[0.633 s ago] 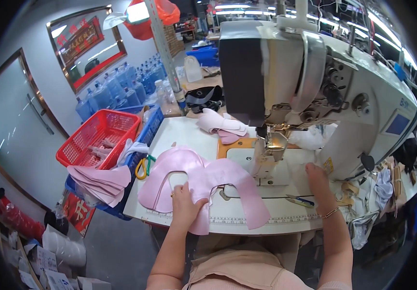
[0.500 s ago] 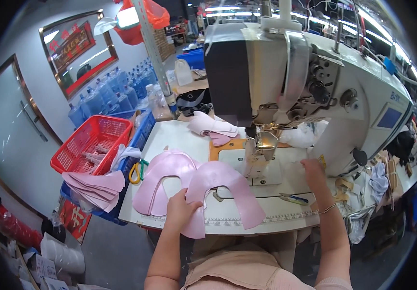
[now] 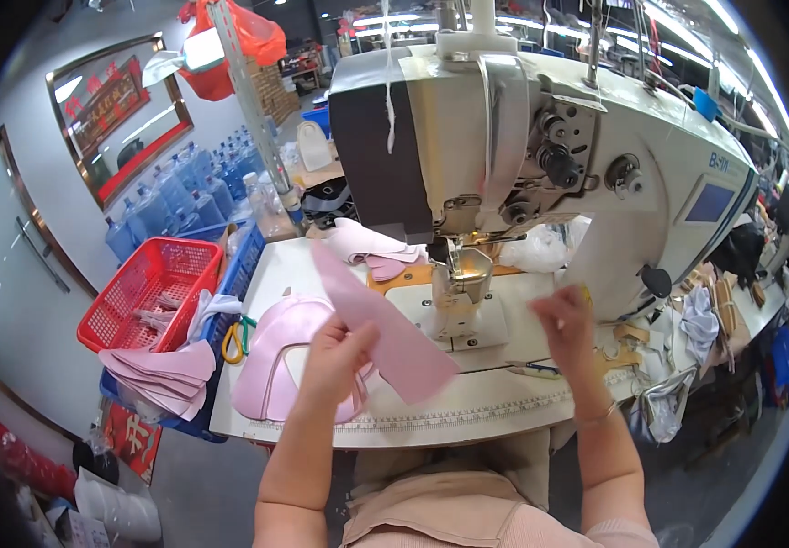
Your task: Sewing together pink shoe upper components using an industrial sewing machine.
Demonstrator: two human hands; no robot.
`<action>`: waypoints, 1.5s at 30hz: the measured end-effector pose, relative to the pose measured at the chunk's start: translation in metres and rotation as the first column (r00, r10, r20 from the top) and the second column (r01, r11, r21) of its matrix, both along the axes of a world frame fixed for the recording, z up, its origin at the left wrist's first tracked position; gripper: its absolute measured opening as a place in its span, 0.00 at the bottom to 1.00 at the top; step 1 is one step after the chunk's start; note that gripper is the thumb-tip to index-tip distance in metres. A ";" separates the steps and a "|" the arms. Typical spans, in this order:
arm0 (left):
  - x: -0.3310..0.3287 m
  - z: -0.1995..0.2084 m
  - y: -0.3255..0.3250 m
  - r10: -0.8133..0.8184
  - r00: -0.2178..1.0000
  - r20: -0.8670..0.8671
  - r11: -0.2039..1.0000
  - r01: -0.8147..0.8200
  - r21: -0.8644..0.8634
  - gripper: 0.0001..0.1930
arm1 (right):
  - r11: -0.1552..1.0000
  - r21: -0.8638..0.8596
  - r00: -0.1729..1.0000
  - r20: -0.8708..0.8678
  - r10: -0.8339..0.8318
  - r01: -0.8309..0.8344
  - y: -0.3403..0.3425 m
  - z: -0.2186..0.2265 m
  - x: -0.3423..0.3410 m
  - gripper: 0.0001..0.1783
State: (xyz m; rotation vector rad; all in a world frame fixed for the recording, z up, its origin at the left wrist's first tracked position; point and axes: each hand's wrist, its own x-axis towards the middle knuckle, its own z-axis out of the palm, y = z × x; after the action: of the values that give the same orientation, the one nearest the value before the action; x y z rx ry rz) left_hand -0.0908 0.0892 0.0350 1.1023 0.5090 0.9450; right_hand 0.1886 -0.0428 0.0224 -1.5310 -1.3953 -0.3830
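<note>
My left hand (image 3: 339,356) is closed on a pink U-shaped upper piece (image 3: 390,333), lifted and tilted above the table left of the sewing machine's post. More curved pink pieces (image 3: 253,379) lie stacked on the white tabletop beneath and left of that hand. To the right of the post (image 3: 458,310), my right hand (image 3: 566,321) is raised with its fingers pinched together; whatever they hold, if anything, is too small to make out. Thread snips (image 3: 536,369) rest on the table just below it.
Rolled pale pink pieces (image 3: 371,245) lie behind the post. At the left, a red basket (image 3: 102,320) sits over a blue crate (image 3: 253,256), with layered pink pieces (image 3: 164,376) at its edge. Scissors (image 3: 233,342) lie beside the crate. The machine head (image 3: 467,137) overhangs the table.
My left hand has raised the pink piece off the table and turned it, its far end swinging up. My right hand has moved left, away from the machine's column. The view has shifted slightly.
</note>
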 end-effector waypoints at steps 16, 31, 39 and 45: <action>0.003 -0.050 -0.055 0.002 1.000 -0.010 0.999 -0.002 -0.043 0.18 | 0.861 -0.063 0.863 -0.018 0.505 -0.505 0.002 -0.021 -0.110 0.21; 0.014 -0.054 -0.067 0.098 0.992 -0.077 0.990 -0.090 0.107 0.16 | 0.699 -0.257 0.552 -0.801 0.231 -0.667 0.004 -0.018 -0.105 0.13; 0.014 -0.055 -0.068 0.105 0.993 -0.062 0.991 -0.099 0.093 0.16 | 0.686 -0.226 0.483 -0.851 0.207 -0.692 0.006 -0.020 -0.106 0.12; 0.018 -0.064 -0.065 0.077 0.997 0.015 0.997 -0.076 -0.032 0.16 | 0.677 -0.125 0.381 -0.892 0.243 -0.725 0.010 -0.029 -0.105 0.10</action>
State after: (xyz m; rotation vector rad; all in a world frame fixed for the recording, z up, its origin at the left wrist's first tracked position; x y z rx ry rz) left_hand -0.0732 0.0245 -0.0293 1.0518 0.5545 1.0083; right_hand 0.0838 -0.0331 -0.0063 -1.2443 -1.0912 1.1146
